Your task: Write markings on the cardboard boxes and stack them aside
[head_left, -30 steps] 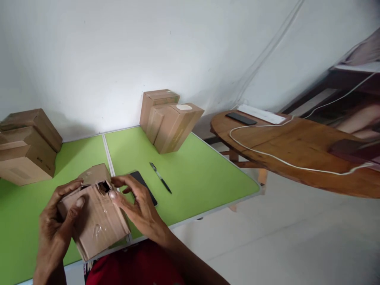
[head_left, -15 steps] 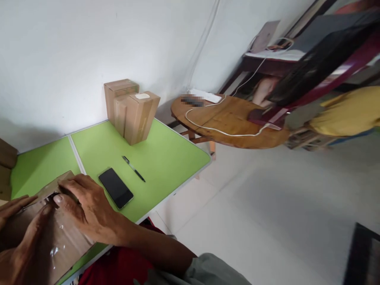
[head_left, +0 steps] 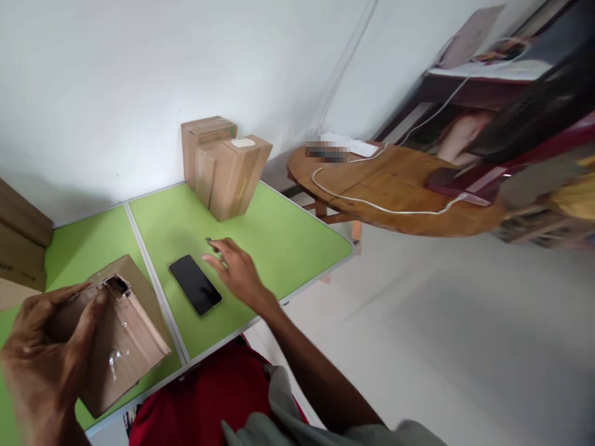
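Note:
My left hand [head_left: 58,337] grips a taped cardboard box [head_left: 134,365] by its upper left side, with the thumb beside a small torn hole [head_left: 117,285] at the top edge. Clear tape shines on the face towards me. My right hand [head_left: 237,269] is over the green table, its thumb and forefinger apart. Beneath those fingers lies a pen [head_left: 209,240]; only its end shows, and the rest is hidden by the hand. Just left of this hand a black smartphone [head_left: 195,285] rests flat, screen up.
Several cardboard boxes [head_left: 237,179] stand against the wall at the table's [head_left: 297,235] back. More boxes [head_left: 23,229] are at the left edge. A round wooden table [head_left: 372,186] with a white cable is to the right. Someone's leg [head_left: 465,133] shows behind it.
My right hand has left the box and moved right, over the pen. My left hand stays on the box, whose torn hole now shows. The view has shifted left.

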The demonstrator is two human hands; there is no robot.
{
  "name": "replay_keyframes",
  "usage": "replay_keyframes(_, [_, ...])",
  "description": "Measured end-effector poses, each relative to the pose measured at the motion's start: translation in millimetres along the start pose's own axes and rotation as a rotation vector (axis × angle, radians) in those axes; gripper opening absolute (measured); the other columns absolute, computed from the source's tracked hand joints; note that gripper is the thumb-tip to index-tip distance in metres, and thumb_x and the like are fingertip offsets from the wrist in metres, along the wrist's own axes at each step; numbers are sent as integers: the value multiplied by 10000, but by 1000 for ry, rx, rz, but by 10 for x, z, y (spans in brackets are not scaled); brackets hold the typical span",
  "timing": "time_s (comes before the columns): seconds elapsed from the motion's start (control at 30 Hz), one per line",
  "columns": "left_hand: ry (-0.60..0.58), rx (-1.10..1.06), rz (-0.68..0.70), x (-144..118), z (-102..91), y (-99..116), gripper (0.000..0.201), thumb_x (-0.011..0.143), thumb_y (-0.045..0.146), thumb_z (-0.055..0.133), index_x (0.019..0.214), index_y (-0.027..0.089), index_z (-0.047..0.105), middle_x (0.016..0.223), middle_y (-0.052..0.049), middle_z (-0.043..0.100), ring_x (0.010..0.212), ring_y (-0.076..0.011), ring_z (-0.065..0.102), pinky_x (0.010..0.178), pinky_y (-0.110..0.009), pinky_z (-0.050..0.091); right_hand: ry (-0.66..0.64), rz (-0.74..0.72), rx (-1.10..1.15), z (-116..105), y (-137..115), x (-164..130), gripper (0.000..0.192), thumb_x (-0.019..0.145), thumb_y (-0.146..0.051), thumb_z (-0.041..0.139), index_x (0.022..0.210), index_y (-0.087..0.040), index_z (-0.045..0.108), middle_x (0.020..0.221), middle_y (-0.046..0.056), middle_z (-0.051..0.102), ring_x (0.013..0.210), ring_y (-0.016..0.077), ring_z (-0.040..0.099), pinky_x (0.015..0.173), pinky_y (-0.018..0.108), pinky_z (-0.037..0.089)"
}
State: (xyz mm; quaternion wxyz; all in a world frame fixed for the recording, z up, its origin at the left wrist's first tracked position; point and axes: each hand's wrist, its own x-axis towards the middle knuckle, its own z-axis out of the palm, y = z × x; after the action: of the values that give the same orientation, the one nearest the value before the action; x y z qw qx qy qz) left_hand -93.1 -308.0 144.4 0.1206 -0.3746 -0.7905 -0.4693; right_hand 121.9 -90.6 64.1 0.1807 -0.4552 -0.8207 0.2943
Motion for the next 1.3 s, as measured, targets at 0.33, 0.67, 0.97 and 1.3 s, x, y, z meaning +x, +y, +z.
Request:
replay_keyframes(0.33, [6,-44,14,-36,-1,108,304,849,599,864,985,329,896,1019,6,820,980,-233,754,895,-385,556,-175,258,-42,-93,418,86,152,1061,-138,612,931,-169,686,991,133,793,1002,268,773,801,316,528])
replay_keyframes(0.67, [15,-39,-10,-55,-14,65,340,848,620,870,1010,323,898,1016,-12,817,987,-260,749,901,-421,548,-673,-327,1560,-252,-562,-407,393,953,-536,891,989,-233,644,694,-44,732,448,95,619,412,172,418])
replay_keyframes(0.97, [-21,-74,11,-92,-28,102,236,950,525,796,1051,337,896,1051,-13,806,1032,-250,730,959,-430,541,-612,-401,1706,-136,-816,-440,291,976,-471,881,1005,-226,727,747,-17,769,516,129,703,443,201,501])
replay_keyframes(1.3, [-60,-63,15,-117,-59,107,233,1026,472,717,1107,333,885,1093,-22,806,1071,-252,715,953,-413,534,-232,-470,1293,274,-946,-389,334,1090,-525,778,1234,-229,726,1035,58,830,783,151,767,687,266,620])
